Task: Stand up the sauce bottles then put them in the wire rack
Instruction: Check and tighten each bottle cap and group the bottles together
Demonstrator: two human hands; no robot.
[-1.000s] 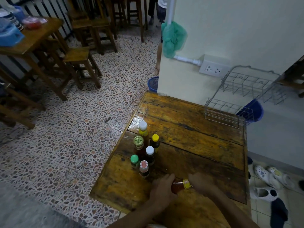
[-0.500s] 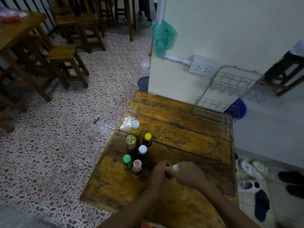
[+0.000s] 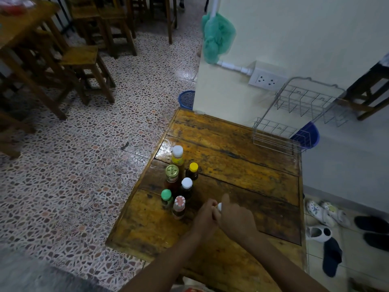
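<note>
- Both hands meet over the near middle of the wooden table [image 3: 242, 165]; between them only a small white cap [image 3: 219, 206] of a sauce bottle shows, the body of that bottle being hidden by the hands.
- The left hand [image 3: 205, 217] has its fingers curled in around the hidden bottle, just below the cap.
- The right hand [image 3: 235, 218] lies over the bottle from the right, fingers bent round it, with 1 finger sticking up past the cap.
- 6 sauce bottles stand upright in a tight cluster just left of the hands: a tall white-capped bottle [image 3: 177, 157] at the back, a yellow-capped bottle [image 3: 193, 170], a gold-lidded bottle [image 3: 172, 178], a second white-capped bottle [image 3: 186, 187], a green-capped bottle [image 3: 166, 198] and a bottle with a red-and-white top [image 3: 179, 207].
- The wire rack [image 3: 294, 121] sits at the far right corner of the table against the wall, well apart from the bottles, with nothing visible in it.
</note>
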